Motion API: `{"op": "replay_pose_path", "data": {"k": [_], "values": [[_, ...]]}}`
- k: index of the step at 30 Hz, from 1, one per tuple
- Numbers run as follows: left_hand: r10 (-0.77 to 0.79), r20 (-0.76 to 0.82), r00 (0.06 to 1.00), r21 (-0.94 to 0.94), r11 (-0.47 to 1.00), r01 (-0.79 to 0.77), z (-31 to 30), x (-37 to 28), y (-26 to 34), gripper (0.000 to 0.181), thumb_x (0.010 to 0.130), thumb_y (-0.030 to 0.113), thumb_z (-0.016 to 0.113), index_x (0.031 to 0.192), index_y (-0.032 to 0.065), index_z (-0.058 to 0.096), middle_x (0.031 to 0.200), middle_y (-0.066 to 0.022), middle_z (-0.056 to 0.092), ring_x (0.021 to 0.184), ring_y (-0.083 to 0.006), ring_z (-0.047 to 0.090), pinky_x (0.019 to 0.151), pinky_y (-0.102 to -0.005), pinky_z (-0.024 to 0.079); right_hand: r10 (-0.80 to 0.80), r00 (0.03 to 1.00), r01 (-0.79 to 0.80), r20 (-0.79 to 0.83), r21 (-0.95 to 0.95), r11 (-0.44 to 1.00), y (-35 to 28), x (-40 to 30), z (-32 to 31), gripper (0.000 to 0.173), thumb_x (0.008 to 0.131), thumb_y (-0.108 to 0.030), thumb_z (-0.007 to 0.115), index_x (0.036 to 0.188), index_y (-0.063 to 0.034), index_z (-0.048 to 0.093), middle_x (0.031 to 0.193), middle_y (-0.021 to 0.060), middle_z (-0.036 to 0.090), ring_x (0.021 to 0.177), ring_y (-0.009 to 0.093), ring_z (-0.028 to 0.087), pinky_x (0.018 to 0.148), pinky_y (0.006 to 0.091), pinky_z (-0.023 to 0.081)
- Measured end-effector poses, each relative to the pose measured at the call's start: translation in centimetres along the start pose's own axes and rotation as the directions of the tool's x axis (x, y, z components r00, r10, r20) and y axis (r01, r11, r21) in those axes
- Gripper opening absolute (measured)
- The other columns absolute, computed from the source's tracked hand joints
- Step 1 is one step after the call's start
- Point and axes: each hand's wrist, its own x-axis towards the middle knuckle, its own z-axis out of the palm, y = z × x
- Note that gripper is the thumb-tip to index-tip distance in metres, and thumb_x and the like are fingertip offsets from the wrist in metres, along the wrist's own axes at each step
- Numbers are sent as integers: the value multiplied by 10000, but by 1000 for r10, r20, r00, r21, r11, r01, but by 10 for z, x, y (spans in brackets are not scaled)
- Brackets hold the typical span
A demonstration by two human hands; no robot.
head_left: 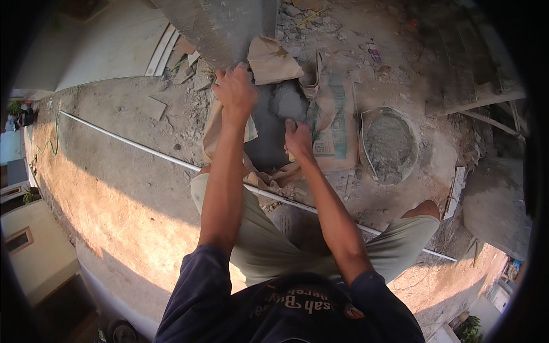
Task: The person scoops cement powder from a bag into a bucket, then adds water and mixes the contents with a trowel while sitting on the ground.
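Note:
A torn-open paper cement bag [336,124] lies in front of me, with dark grey powder [266,139] in its opening. My right hand [299,138] is closed around the handle of what looks like a trowel, its pale butt end showing below the fist. Lighter grey powder [291,100] is heaped just beyond the fist and hides the blade. My left hand [236,90] is at the bag's far left side, by the foot of a concrete column [218,34]. Its fingers are bent, and whether they grip anything is hidden. A loose paper flap [274,62] stands up to its right.
Right of the bag sits a round bucket [390,145] of wet grey mortar. A long white pipe [128,139] crosses the ground under my legs. Broken rubble [199,77] lies around the column. Timber pieces [480,103] project at the right.

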Motion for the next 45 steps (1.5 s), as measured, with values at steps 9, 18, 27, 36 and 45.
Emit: {"op": "replay_pose_path", "data": {"k": [9, 18, 27, 36, 45], "values": [[-52, -19, 998, -84, 995, 50, -23, 8, 42, 801, 764, 338, 894, 1432, 107, 517, 1391, -257, 512, 1336, -474, 424, 1068, -646, 341, -20, 988, 8, 155, 73, 997, 7, -89, -104, 494, 1064, -347, 570, 1274, 99, 586, 699, 98, 581, 479, 167, 575, 446, 356, 463], [139, -160, 977, -296, 938, -182, -25, 6, 111, 576, 844, 296, 826, 1354, 129, 617, 1329, -254, 549, 1287, -471, 449, 1058, -593, 368, 28, 993, 2, -113, 257, 966, 13, -169, -243, 430, 1062, -340, 593, 1185, 71, 622, 729, 40, 553, 427, 101, 482, 377, 298, 388], [405, -101, 909, -403, 819, -409, 0, -25, 180, 500, 853, 232, 790, 1304, 100, 621, 1278, -231, 597, 1215, -441, 521, 996, -541, 439, -399, 836, 55, -376, -666, 744, 103, -124, -324, 469, 1011, -314, 628, 1296, 58, 633, 1092, 303, 708, 1018, 471, 691, 883, 488, 565], [514, 267, 815, -499, 797, -339, 48, -75, 217, 360, 888, 261, 779, 1157, 60, 650, 903, -192, 720, 884, -411, 717, 780, -487, 551, -431, 876, 4, -216, -891, 455, 51, -147, -365, 339, 991, -265, 640, 1236, -34, 671, 1142, 160, 693, 924, 402, 719, 805, 487, 588], [568, 300, 766, -371, 809, -455, 62, -96, 236, 416, 920, 310, 747, 1104, -41, 619, 875, -248, 731, 860, -469, 725, 757, -521, 580, -646, 722, 36, -248, -919, 393, 79, -159, -392, 365, 913, -225, 724, 1264, -138, 674, 1046, 96, 668, 853, 348, 706, 768, 459, 591]]}}
